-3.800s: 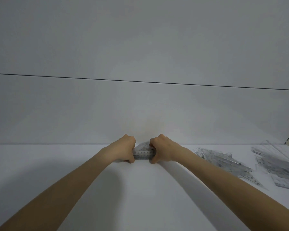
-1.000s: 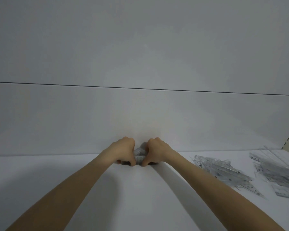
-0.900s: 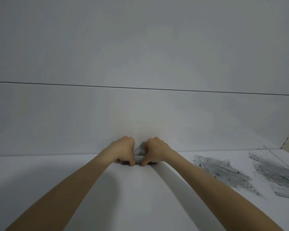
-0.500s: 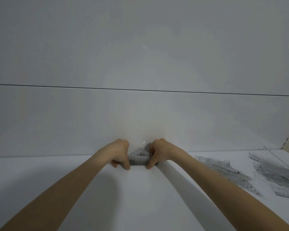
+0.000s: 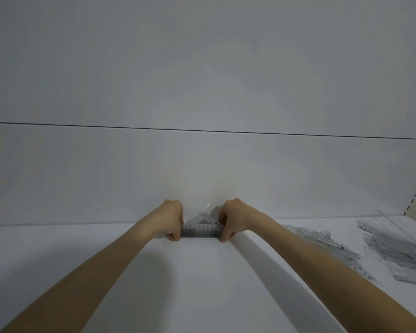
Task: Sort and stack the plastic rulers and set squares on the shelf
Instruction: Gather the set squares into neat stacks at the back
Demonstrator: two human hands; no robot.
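Stack of clear set squares (image 5: pixel 201 227) at shelf (image 5: pixel 202 284) centre, near back wall (image 5: pixel 202 164). Clamped at its ends by left hand (image 5: pixel 170 219) and right hand (image 5: pixel 231 218). Loose rulers (image 5: pixel 394 248) scattered well apart, far right.

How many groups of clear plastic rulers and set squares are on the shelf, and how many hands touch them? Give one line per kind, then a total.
Stack held between both hands: 1, the set square stack
Loose heaps at right: 2, the near heap and the far heap
Hands: 2, left hand, right hand
Total: 5
Pieces within each group cannot be counted.
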